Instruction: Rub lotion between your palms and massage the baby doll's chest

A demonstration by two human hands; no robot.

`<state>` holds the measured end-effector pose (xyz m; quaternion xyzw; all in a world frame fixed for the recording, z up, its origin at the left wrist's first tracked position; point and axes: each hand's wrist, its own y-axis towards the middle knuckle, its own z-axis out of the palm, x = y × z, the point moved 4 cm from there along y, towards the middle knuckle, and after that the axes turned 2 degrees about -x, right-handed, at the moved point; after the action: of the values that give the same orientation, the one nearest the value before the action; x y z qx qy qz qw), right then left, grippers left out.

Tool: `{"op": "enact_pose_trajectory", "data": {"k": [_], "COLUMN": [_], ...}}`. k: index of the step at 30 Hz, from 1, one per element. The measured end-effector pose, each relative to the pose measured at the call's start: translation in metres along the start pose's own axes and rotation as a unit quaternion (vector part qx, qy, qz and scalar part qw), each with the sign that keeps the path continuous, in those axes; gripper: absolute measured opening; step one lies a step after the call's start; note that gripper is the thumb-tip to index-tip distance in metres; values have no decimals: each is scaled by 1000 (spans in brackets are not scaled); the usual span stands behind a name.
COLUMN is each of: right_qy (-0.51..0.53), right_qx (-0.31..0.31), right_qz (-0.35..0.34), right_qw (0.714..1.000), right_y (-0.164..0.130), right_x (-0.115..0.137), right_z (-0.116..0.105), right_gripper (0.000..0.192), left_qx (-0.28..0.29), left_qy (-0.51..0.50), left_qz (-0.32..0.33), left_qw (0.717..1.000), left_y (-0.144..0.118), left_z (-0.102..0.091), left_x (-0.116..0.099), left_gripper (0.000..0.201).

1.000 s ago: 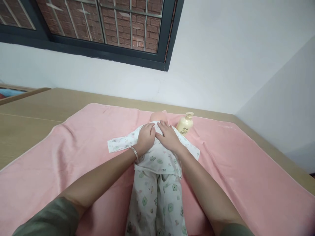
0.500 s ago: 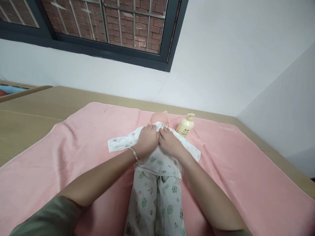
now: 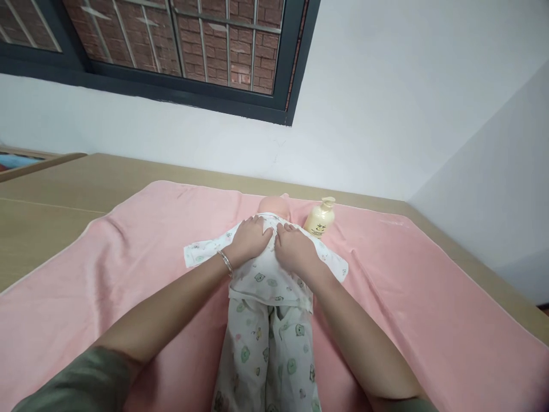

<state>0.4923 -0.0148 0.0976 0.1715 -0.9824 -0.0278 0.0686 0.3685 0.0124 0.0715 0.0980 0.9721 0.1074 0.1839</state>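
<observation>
In the head view, a baby doll [image 3: 266, 297] is laid on its back along the middle of a pink towel [image 3: 420, 309], its bare head [image 3: 273, 205] pointed away toward the wall and its legs stretched back to the lower edge of the frame. The doll is dressed in a white printed top [image 3: 268, 274] and matching trousers [image 3: 266, 360], with both sleeves spread out to the sides.

Both forearms are extended forward from the lower corners, converging on the doll's chest. The left hand [image 3: 250, 240] is laid palm down on the upper chest, fingers held loosely together and slightly curved over the fabric near the collar; a silver bangle [image 3: 225, 263] is worn on that wrist. The right hand [image 3: 294, 249] is placed just beside it, also palm down, fingers flat and pointed toward the collar, the fingertips of the two hands nearly meeting. Whether any fabric is pinched beneath the fingers cannot be told; nothing is seen to be gripped.

A cream pump bottle [image 3: 319, 220] is stood upright on the towel just beside the doll's head, on the right. The towel is spread over a wooden surface [image 3: 51, 223], and a dark-framed window [image 3: 171, 51] is set in the white wall above.
</observation>
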Motion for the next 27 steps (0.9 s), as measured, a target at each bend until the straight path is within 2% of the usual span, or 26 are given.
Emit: {"op": "enact_pose_trajectory", "data": {"k": [5, 8, 11, 15, 18, 27], "right_qy": [67, 70, 46, 3, -17, 54], "right_qx": [-15, -17, -20, -26, -25, -45], "right_qz": [9, 17, 24, 18, 6, 5], "right_qw": [998, 997, 998, 999, 1000, 998], "right_y": [21, 30, 25, 3, -7, 20], "right_x": [-20, -28, -22, -2, 8, -17], "right_z": [10, 17, 13, -1, -7, 9], "right_gripper": [48, 49, 48, 41, 35, 47], "left_qx": [-57, -54, -24, 16, 9, -30], "left_qy": [84, 96, 64, 20, 25, 28], "left_qz": [17, 37, 24, -16, -40, -35], "left_qw": [995, 993, 997, 1000, 999, 999], "left_y": [-24, -33, -25, -7, -2, -5], "left_z": [2, 0, -7, -8, -4, 2], "left_x": [-23, -33, -26, -7, 1, -2], "left_gripper": [51, 51, 43, 41, 43, 43]}}
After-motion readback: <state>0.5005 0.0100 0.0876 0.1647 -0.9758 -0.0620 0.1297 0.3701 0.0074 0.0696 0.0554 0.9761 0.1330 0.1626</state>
